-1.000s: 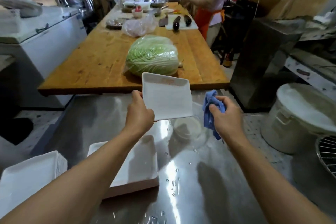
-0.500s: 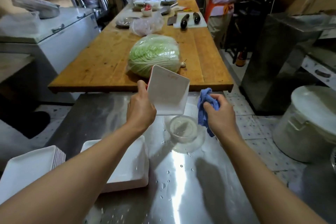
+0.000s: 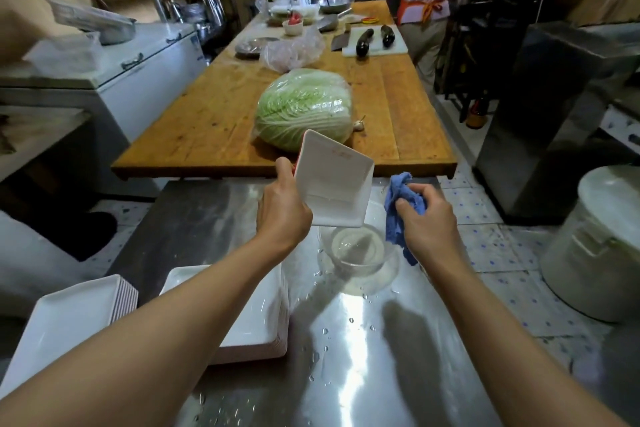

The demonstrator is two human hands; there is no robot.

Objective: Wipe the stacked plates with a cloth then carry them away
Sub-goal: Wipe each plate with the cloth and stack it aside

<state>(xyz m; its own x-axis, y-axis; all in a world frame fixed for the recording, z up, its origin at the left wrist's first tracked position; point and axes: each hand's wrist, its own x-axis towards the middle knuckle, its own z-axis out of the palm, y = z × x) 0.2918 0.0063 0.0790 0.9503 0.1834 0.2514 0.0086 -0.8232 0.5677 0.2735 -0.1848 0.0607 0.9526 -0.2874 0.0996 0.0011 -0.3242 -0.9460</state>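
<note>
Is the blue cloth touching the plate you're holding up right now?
No: the blue cloth is bunched in the right hand, apart from the tilted plate that the left hand holds.

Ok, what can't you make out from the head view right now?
- Plate back: turned away from the camera.
- Left hand fingers: behind the plate.
- Right stack: largely covered by the left forearm.
- Left stack: cut off by the bottom-left edge.
- Red marking on the plate: too small to read.
- Cloth: partly bunched inside the right hand.
</note>
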